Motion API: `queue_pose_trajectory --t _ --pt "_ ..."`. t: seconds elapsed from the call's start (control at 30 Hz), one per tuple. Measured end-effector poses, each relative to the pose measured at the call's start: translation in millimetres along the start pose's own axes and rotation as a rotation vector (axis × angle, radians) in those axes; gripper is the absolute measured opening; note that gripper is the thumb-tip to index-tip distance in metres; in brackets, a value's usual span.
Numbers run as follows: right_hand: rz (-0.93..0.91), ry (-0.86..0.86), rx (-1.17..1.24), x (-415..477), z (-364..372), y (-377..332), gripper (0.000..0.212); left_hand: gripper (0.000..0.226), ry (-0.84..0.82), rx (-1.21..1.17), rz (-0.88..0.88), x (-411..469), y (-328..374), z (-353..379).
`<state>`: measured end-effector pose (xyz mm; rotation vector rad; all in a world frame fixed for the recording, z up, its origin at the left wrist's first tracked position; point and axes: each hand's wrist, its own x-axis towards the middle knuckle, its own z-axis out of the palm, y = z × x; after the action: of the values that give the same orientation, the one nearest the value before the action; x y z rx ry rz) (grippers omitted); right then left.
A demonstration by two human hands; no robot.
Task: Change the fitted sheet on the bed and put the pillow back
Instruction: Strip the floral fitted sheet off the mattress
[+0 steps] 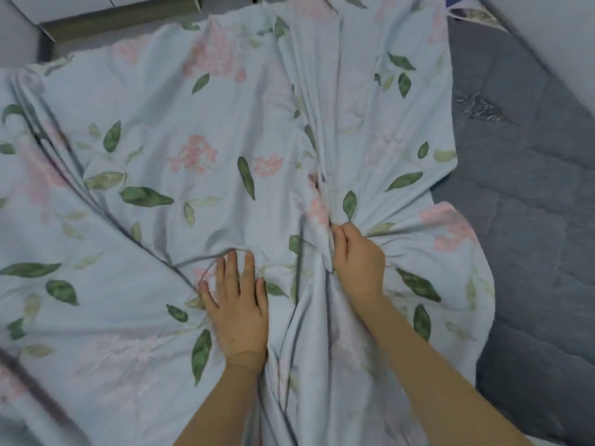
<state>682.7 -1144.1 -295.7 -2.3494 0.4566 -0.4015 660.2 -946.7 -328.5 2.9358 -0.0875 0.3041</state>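
Observation:
A pale blue sheet printed with pink flowers and green leaves lies rumpled over most of the bed. Under it, the dark grey quilted mattress is bare along the right side. My left hand lies flat on the sheet with its fingers straight and spread, pressing the cloth down. My right hand grips a bunched fold of the sheet, and creases fan out from that fist. No pillow is in view.
A white wall runs along the bed's right side. At the top left stands white furniture with a wooden edge. A patterned cloth corner shows at the top right beyond the mattress.

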Motion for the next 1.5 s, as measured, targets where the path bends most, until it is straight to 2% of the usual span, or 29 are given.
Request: queue_pose_trajectory --t 0.07,0.23,0.3,0.33,0.4,0.47,0.53,0.57,0.6,0.67,0.73,0.83,0.87,0.93,1.0,1.1,1.3,1.5 --pt "0.053 -0.001 0.086 -31 -2 -7 0.039 0.047 0.012 -0.018 0.000 0 1 0" --pt "0.353 -0.024 0.429 -82 -29 -50 0.034 0.047 -0.041 -0.072 -0.023 1 3 -3" --pt "0.314 0.006 0.421 -59 -35 -70 0.032 0.047 -0.069 -0.094 -0.036 -1 4 -3" --pt "0.239 0.056 0.364 -36 -34 -79 0.039 0.048 -0.081 -0.104 -0.039 -3 3 -4" --pt "0.055 0.069 0.154 24 -15 -84 0.072 0.052 -0.110 -0.126 -0.050 -1 3 -7" --pt "0.078 -0.189 0.031 78 16 -85 0.101 0.054 -0.119 -0.174 -0.059 2 5 -11" --pt "0.118 -0.421 -0.161 96 51 -81 0.109 0.046 -0.086 -0.274 -0.062 5 7 -18" --pt "0.109 -0.459 -0.253 92 67 -77 0.106 0.039 -0.045 -0.336 -0.042 11 3 -23" --pt "0.092 -0.427 -0.307 86 78 -72 0.100 0.034 -0.005 -0.401 0.001 23 -5 -29" --pt "0.047 -0.241 -0.299 75 88 -64 0.088 0.028 0.048 -0.445 0.106 69 -24 -36" --pt "0.016 -0.107 -0.280 72 95 -59 0.080 0.035 0.066 -0.357 0.134 134 -56 -31" --pt "-0.032 0.084 -0.314 74 107 -55 0.060 0.059 -0.070 -0.214 0.092 224 -106 -10" --pt "-0.061 0.134 -0.332 75 111 -53 0.054 0.059 -0.090 -0.186 0.107 240 -118 -1" --pt "-0.122 0.197 -0.348 81 115 -49 0.043 0.046 -0.034 -0.186 0.159 253 -130 13" --pt "-0.162 0.228 -0.357 89 114 -48 0.033 0.030 0.049 -0.249 0.207 253 -131 19" --pt "-0.193 0.252 -0.409 96 116 -49 0.025 0.018 0.072 -0.332 0.221 254 -130 21" --pt "-0.154 0.263 -0.363 100 120 -49 0.026 0.022 0.048 -0.573 0.078 260 -119 8" --pt "-0.116 0.244 -0.247 109 118 -50 0.033 0.027 0.072 -0.596 -0.006 250 -115 -3"
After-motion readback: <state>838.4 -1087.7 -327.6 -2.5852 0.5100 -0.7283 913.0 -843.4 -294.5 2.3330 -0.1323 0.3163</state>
